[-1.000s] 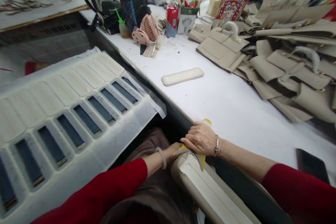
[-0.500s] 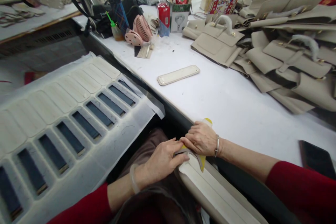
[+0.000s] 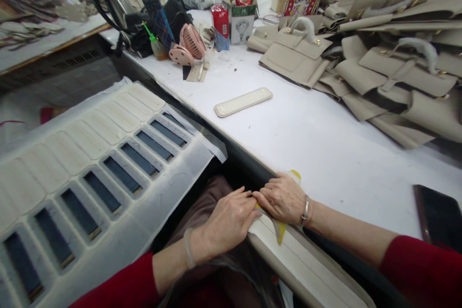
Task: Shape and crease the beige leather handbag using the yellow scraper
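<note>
A long beige leather bag part (image 3: 310,262) lies slanting across my lap, its pale flat side up and its far end under my hands. My left hand (image 3: 229,219) is closed over that end, thumb and fingers pinching its edge. Beside it, touching its fingertips, my right hand (image 3: 283,198) is shut around a yellow and whitish flat tool (image 3: 282,234). One pointed yellow end of the tool shows below my palm against the bag part, and a rounded end sticks out above my knuckles. The tool's middle is hidden.
On the white table (image 3: 306,134) lies an oblong beige base panel (image 3: 243,102). Beige handbags (image 3: 296,55) pile up on the right, above a phone (image 3: 438,216). A pink fan (image 3: 191,43), bottle (image 3: 220,24) and kettle (image 3: 115,7) stand behind. A tray of pale panels (image 3: 173,173) is left.
Both hands and the end of the bag part sit slightly lower and further right in view. The grips look the same. The camera view has shifted a little.
</note>
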A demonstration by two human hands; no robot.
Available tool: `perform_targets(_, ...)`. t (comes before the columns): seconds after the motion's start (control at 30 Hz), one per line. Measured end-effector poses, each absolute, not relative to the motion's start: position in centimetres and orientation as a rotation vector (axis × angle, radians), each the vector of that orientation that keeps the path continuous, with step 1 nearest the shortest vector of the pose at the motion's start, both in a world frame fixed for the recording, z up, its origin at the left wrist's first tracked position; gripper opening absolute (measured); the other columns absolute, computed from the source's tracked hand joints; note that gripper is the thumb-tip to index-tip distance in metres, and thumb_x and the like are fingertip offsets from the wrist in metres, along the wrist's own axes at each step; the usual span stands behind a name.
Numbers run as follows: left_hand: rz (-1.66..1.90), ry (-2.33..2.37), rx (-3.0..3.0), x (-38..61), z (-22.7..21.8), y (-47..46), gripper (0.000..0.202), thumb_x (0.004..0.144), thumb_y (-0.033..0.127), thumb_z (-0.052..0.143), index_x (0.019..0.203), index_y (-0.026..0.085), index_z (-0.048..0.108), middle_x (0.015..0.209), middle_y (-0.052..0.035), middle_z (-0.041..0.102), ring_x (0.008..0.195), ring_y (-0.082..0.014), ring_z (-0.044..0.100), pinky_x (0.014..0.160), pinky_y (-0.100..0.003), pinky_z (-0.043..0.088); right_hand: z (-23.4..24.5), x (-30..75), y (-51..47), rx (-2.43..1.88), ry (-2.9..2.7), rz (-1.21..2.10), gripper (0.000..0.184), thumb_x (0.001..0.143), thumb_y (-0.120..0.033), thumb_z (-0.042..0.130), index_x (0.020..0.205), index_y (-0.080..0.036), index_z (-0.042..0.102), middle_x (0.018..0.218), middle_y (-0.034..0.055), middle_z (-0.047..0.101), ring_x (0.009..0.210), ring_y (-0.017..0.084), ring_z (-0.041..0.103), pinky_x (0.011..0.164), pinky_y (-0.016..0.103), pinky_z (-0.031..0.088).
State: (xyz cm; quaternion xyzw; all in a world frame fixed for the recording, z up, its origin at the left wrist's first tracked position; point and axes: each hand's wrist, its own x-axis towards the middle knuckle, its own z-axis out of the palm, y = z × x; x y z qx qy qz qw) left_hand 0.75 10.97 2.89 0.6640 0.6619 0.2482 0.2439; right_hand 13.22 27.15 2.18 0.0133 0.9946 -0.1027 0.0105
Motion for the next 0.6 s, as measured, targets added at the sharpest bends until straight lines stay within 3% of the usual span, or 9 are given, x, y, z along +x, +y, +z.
perform_targets(0.13,0.767,1.727,1.699,0.4,3.1,11.2,0.029,0.099,0.03,0.044,0.091,0.016,0.068,0.092,-0.004,0.07,0.09,-0.0184,0.064,0.113,-0.043,0.033,2.7,13.6,25.5,0.275,3.013,-0.279,0.052,0.105,-0.038,0.025,0.073,-0.021,0.062,0.07,0.0033,0.069,0.065,0.017,0.059,0.066,0.038,0.02)
perform_targets(0.23,0.959,1.531,1.241,0.2,2.0,11.5,0.046,0.099,0.046,0.04,0.083,0.017,0.071,0.081,-0.002,0.07,0.081,-0.0199,0.064,0.104,-0.041,0.042,3.4,13.8,24.8,0.392,2.982,-0.234,0.055,0.105,-0.038,0.024,0.071,-0.021,0.064,0.071,0.0038,0.071,0.067,0.018,0.063,0.066,0.038,0.023)
perform_targets(0.37,1.248,1.307,0.467,0.9,-1.9,10.5,0.056,0.093,0.062,0.042,0.106,0.016,0.071,0.11,-0.0101,0.07,0.108,-0.0255,0.062,0.102,-0.036,0.042,5.0,16.3,25.1,0.763,2.908,-0.137,0.06,0.104,-0.043,0.021,0.072,-0.022,0.067,0.072,0.0077,0.073,0.067,0.022,0.066,0.065,0.037,0.029)
perform_targets(0.43,1.277,1.305,0.118,1.6,-4.4,9.2,0.056,0.09,0.064,0.05,0.111,0.015,0.068,0.117,-0.0125,0.068,0.112,-0.0246,0.06,0.102,-0.034,0.041,5.8,19.2,25.6,1.057,2.815,-0.112,0.062,0.103,-0.044,0.016,0.079,-0.021,0.069,0.073,0.0102,0.073,0.066,0.026,0.066,0.062,0.036,0.032)
perform_targets(0.5,1.198,1.302,-0.151,2.5,-6.6,7.8,0.054,0.088,0.063,0.054,0.104,0.013,0.067,0.105,-0.0128,0.07,0.1,-0.0228,0.064,0.097,-0.033,0.043,6.5,22.9,25.9,1.375,2.674,-0.257,0.063,0.101,-0.049,0.013,0.087,-0.022,0.069,0.077,0.0104,0.073,0.07,0.027,0.067,0.062,0.036,0.039)
perform_targets(0.6,1.036,1.22,-0.306,4.3,-8.4,6.9,0.059,0.088,0.066,0.05,0.089,0.009,0.065,0.079,-0.0128,0.068,0.077,-0.0236,0.065,0.085,-0.037,0.049,7.7,28.5,25.1,1.732,2.491,-0.704,0.067,0.096,-0.063,0.014,0.082,-0.023,0.067,0.078,0.0087,0.072,0.071,0.025,0.066,0.065,0.035,0.048)
